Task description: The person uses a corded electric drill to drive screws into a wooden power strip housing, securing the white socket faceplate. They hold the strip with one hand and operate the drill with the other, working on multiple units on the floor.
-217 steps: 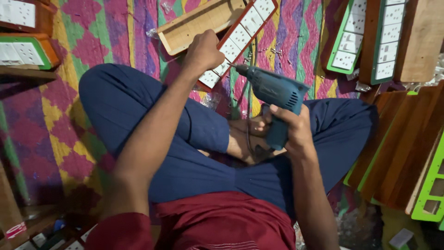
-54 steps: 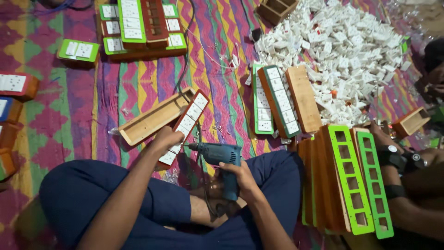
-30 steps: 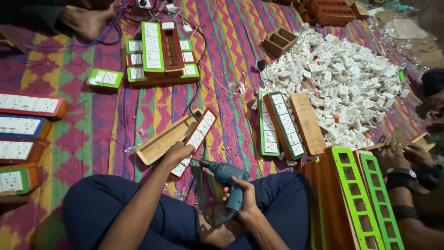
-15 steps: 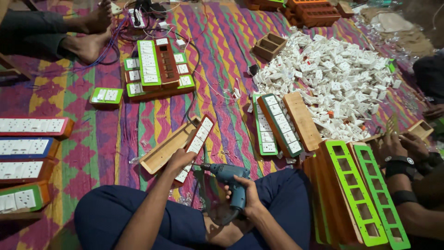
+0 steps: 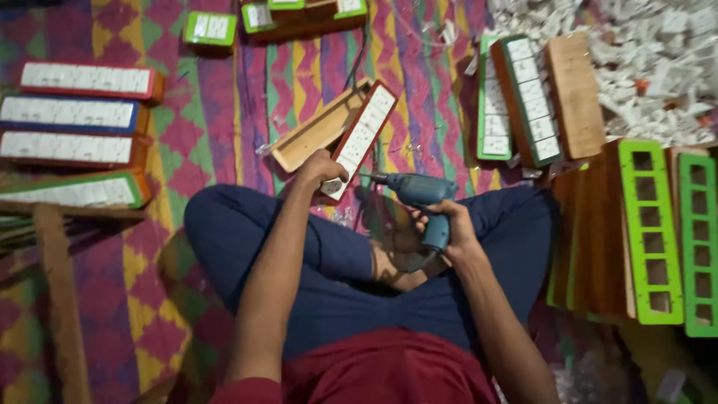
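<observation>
Head view, left hand (image 5: pixel 321 166) fingers pressing red-edged switch panel (image 5: pixel 362 135) beside empty wooden box (image 5: pixel 318 133), right hand (image 5: pixel 445 228) gripping blue drill (image 5: pixel 419 191)

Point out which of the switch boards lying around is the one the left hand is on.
The red-edged switch board angled beside the open wooden box; the left hand rests on its near end. The others lie apart, untouched.

no packages, labels, signs or screens show here; the boxes on the patterned mat are bare wood with coloured frames and white switch faces, and none carries a sticker, tag or wrapper that can be made out in this blurred view from the head camera above.
</observation>
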